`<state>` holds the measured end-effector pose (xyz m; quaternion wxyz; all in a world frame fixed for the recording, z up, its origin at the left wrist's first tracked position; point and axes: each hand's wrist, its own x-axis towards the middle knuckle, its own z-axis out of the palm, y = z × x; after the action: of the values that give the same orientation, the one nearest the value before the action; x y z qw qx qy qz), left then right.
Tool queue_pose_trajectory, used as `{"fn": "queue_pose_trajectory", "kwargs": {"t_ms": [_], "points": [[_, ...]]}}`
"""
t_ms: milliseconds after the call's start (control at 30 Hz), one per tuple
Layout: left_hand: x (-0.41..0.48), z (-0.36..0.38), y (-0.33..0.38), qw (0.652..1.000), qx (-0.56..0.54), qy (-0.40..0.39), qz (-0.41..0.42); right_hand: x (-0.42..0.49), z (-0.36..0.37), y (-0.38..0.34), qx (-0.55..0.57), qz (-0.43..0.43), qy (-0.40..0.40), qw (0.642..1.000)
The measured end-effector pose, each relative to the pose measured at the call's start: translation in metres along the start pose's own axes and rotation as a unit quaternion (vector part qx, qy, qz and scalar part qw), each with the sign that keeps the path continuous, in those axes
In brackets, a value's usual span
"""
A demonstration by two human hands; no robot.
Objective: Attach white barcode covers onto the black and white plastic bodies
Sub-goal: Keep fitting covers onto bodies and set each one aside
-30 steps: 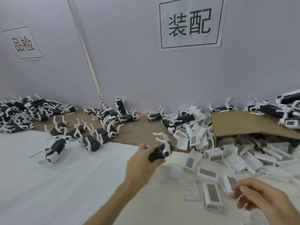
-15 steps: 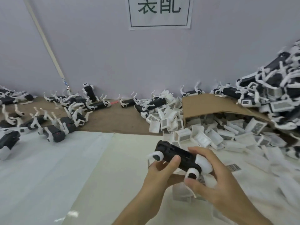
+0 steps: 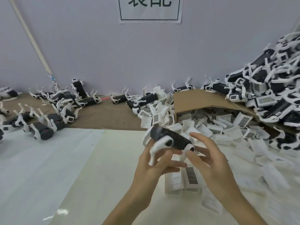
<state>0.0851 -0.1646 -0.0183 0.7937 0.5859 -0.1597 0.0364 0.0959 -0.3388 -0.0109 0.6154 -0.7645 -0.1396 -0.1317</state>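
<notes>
As both hands meet on it, black and white body (image 3: 168, 139): held up over the near middle of the worktop (image 3: 100, 176). The black shell slants from upper left down to the right, and two white legs hang toward the person, one of them blurred by motion.
Left hand (image 3: 155, 164): under the body, fingers reaching right beneath it, the blurred leg lying across them. The thumb is hidden, so I cannot tell whether this grip is closed.
Right hand (image 3: 211, 161): grip loose, fingers spread and nearly straight. The thumb tip touches the leg at the body's right end, and the index finger stands behind that end.
Change from half a second ago: the right fingers were curled over the body's right end and have spread off it. The left thumb lay on the shell and no longer shows. The body has rolled so that its legs hang down.
Change from a second ago: the left hand alone held the body then, with the right hand low by the near right corner.
White barcode covers (image 3: 190, 176): two lie side by side on the worktop just beneath the hands, one with its dark printed patch up. Many more spill from the cardboard box (image 3: 203, 101) toward the right edge.
Heap of bodies (image 3: 267, 98): piled at the far right corner, on and beside the box.
Scattered bodies (image 3: 43, 129): along the far edge toward the left.
</notes>
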Motion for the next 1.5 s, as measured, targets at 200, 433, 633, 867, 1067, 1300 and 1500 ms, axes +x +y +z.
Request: {"fn": "queue_pose_trajectory", "kwargs": {"t_ms": [200, 433, 633, 867, 1067, 1300, 1500], "points": [[-0.009, 0.010, -0.009, 0.958, 0.259, -0.016, 0.123, 0.001, -0.005, 0.001, 0.100, 0.007, -0.069, 0.993], [-0.010, 0.009, -0.020, 0.911, 0.362, -0.057, 0.187, 0.003, -0.003, -0.001, 0.183, 0.052, -0.122, 0.974], [-0.004, 0.001, -0.018, 0.915, 0.352, -0.012, 0.196, 0.004, -0.005, -0.001, 0.185, 0.027, -0.071, 0.980], [0.003, -0.007, 0.002, 0.991, 0.122, 0.002, -0.062, 0.002, -0.008, -0.003, 0.097, -0.017, -0.102, 0.990], [0.005, -0.008, 0.002, 0.987, 0.010, 0.115, -0.108, 0.003, -0.006, 0.002, 0.063, 0.012, -0.095, 0.993], [0.008, -0.015, 0.006, 0.972, 0.007, 0.189, -0.142, 0.007, -0.030, 0.014, -0.290, 0.061, -0.298, 0.908], [0.007, -0.017, 0.001, 0.968, -0.031, 0.182, -0.169, 0.009, -0.026, 0.016, -0.284, -0.007, -0.144, 0.948]]}}
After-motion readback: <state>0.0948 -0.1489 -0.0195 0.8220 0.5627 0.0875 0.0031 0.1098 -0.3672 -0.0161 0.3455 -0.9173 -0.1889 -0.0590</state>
